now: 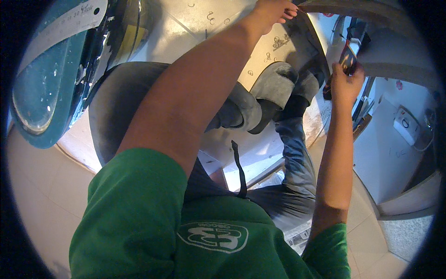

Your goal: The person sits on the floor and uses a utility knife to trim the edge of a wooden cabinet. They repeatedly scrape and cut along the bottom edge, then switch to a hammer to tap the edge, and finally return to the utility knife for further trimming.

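My left hand [275, 13] reaches to the top of the view, beside the end of a dark curved bench edge [353, 6]. Its fingers are curled together; whatever may be between them is too small to make out. Farther right, my right hand [347, 83] is closed around a dark tool with orange marks [348, 59], whose kind I cannot tell. Other long, thin tools [360, 109] stand close beside that hand. Below my left hand, several small dark rings and curls [280, 42] lie scattered on a pale surface [260, 56].
A teal round-ended object [32, 116] with a white ruler [65, 30] across it stands at the left. Grey slippers [277, 83] are below my left hand. A white outlet box [407, 124] with a cable sits on a pale panel at the right.
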`<state>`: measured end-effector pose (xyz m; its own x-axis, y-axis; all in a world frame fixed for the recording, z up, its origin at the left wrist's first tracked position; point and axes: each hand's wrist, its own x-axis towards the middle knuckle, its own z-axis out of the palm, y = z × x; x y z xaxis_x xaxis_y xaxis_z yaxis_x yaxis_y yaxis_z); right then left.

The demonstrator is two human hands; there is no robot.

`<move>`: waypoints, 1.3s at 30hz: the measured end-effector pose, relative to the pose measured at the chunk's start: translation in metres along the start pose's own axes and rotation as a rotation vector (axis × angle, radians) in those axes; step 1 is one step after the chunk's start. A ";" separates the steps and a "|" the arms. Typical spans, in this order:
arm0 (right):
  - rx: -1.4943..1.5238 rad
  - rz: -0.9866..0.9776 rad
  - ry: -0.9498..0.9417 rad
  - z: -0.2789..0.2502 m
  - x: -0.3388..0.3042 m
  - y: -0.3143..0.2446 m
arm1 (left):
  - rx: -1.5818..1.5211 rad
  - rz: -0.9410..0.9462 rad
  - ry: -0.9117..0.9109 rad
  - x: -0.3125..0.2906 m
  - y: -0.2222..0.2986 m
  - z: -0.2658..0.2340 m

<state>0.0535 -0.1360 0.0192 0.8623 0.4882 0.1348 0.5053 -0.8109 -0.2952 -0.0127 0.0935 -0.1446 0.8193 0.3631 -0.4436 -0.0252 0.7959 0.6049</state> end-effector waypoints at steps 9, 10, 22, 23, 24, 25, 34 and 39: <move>0.440 0.255 -0.191 -0.068 -0.045 -0.017 | 0.067 0.187 0.039 0.010 -0.032 0.004; 0.489 0.256 -0.238 -0.072 -0.044 -0.017 | 0.024 0.144 0.076 0.008 -0.030 0.009; 0.381 0.175 -0.951 -0.058 0.003 -0.040 | -0.163 0.022 0.178 -0.102 -0.027 0.072; 0.374 0.209 -0.973 -0.058 0.007 -0.040 | -0.181 0.039 0.188 -0.108 -0.032 0.075; 0.366 0.245 -0.993 -0.058 0.012 -0.042 | -0.097 0.098 0.171 -0.110 -0.035 0.078; 0.360 0.284 -1.016 -0.059 0.015 -0.043 | -0.047 0.117 0.183 -0.109 -0.040 0.080; -0.068 -0.299 -0.869 -0.057 0.051 -0.038 | 0.056 0.151 0.167 -0.096 -0.025 0.094; -0.134 -0.401 -0.690 -0.061 0.048 -0.054 | -0.101 0.070 0.078 -0.085 -0.009 0.100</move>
<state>0.0693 -0.0886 0.0995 0.4206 0.8038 -0.4207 0.8092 -0.5421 -0.2266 -0.0253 0.0071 -0.0461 0.7667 0.4525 -0.4554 -0.1414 0.8110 0.5678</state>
